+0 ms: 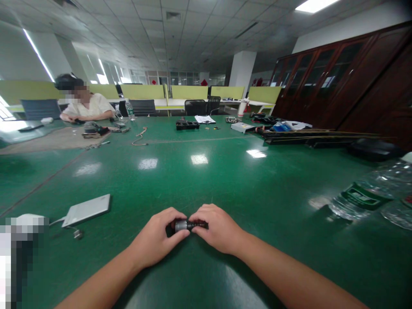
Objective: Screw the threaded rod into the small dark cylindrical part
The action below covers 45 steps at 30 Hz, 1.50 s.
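Observation:
Low in the middle of the head view, both hands are on a small cylindrical metal part point(181, 225), with a silver body and a narrower dark shaft, which looks like a motor rotor. It is held lengthwise from left to right, just over the green table point(206, 180) or on it; I cannot tell which. My left hand point(161, 234) is closed around the silver body, thumb in front and fingers behind. My right hand point(217, 229) pinches the dark shaft end between thumb and fingers. The part's outer ends are partly hidden by the hands.
A white flat box with a cable point(86, 210) lies to the left. Water bottles point(360, 197) are at the right. Farther back are a black tray point(187, 125), papers point(205, 119) and long dark rails point(296, 136). A person point(86, 103) sits at the far left.

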Motion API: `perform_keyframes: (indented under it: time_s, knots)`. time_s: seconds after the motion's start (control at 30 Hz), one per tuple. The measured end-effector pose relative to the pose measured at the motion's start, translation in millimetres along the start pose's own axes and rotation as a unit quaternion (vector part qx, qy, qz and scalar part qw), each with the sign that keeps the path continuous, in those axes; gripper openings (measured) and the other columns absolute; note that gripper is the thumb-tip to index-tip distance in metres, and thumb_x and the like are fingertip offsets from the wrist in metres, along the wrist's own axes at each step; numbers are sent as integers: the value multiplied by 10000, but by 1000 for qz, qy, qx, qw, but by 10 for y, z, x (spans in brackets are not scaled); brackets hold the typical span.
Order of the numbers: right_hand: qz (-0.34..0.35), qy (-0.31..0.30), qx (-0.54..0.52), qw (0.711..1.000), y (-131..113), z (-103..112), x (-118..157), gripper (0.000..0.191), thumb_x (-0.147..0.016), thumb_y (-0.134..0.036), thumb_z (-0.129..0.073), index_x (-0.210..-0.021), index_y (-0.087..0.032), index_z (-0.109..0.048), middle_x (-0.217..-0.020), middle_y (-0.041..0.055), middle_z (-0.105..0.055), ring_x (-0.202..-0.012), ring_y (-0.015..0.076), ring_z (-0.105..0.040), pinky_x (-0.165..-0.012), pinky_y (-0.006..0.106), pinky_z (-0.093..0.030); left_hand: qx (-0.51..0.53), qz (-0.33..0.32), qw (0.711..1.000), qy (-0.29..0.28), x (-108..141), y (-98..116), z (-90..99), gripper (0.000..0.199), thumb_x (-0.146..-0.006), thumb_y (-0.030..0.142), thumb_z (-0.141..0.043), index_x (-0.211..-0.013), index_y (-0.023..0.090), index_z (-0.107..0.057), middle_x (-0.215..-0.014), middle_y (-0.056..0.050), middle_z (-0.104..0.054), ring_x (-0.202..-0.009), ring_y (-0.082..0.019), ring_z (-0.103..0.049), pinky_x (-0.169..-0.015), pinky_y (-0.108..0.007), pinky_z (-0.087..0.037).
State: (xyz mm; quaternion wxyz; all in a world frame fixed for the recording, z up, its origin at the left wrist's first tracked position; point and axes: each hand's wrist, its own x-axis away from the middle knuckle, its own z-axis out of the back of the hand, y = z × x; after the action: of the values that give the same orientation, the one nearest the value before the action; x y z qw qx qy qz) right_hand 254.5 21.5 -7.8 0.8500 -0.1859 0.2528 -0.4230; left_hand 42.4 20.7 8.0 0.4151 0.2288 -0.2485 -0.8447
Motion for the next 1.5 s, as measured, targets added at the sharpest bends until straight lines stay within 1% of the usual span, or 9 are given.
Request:
perform_keyframes:
  time_s: [0.07,0.27,0.47,0.63,0.9,1.33,1.5]
  knots:
    - [-4,4,0,1000,10,5,8,129,-821,-208,-717,-950,-217,-716,-873,11,-711,-839,162,-602,-797,304,-420,-2,5,1000,0,-4,7,3,155,-888,281,-604,-1015,211,-657,-916,-32,-674,-830,-191,-618,-750,-301,-477]
    - [9,-1,-7,1000,43,48,37,120,-850,-216,-683,-965,-213,-716,-884,23,-709,-848,166,-600,-807,309,-417,-13,14,1000,5,-23,-11,-34,179,-868,306,-637,-1017,211,-665,-918,-34,-681,-824,-195,-620,-749,-304,-482]
    - [18,1,-6,1000,52,19,34,163,-821,-210,-704,-984,-212,-714,-901,23,-704,-879,172,-600,-827,312,-417,-10,25,1000,2,-16,-10,-37,154,-853,295,-650,-977,205,-659,-884,-22,-665,-795,-189,-611,-712,-290,-466]
    - [18,-7,5,1000,52,-1,25,171,-824,-217,-698,-993,-217,-716,-904,28,-701,-881,177,-596,-812,314,-415,-12,31,999,5,-15,2,-43,146,-839,295,-654,-949,200,-651,-851,-16,-656,-769,-186,-604,-690,-283,-459]
    - [8,-1,3,1000,48,54,34,116,-788,-219,-737,-900,-217,-705,-827,6,-676,-827,166,-587,-786,306,-397,-12,35,999,6,-13,17,-44,145,-838,283,-659,-959,204,-649,-867,-17,-659,-783,-191,-610,-700,-285,-463]
    - [-3,-20,3,1000,59,116,43,121,-784,-217,-729,-904,-216,-708,-818,0,-672,-818,161,-582,-786,304,-395,-4,45,999,-5,-15,24,-37,153,-849,260,-662,-991,204,-645,-891,-18,-657,-810,-198,-611,-729,-300,-461]
    - [-9,-18,8,1000,87,131,53,106,-784,-211,-725,-889,-214,-709,-808,-7,-664,-815,151,-579,-787,299,-390,-4,53,999,-4,-2,24,-36,152,-851,259,-661,-990,201,-641,-883,-13,-647,-802,-195,-600,-724,-300,-450]
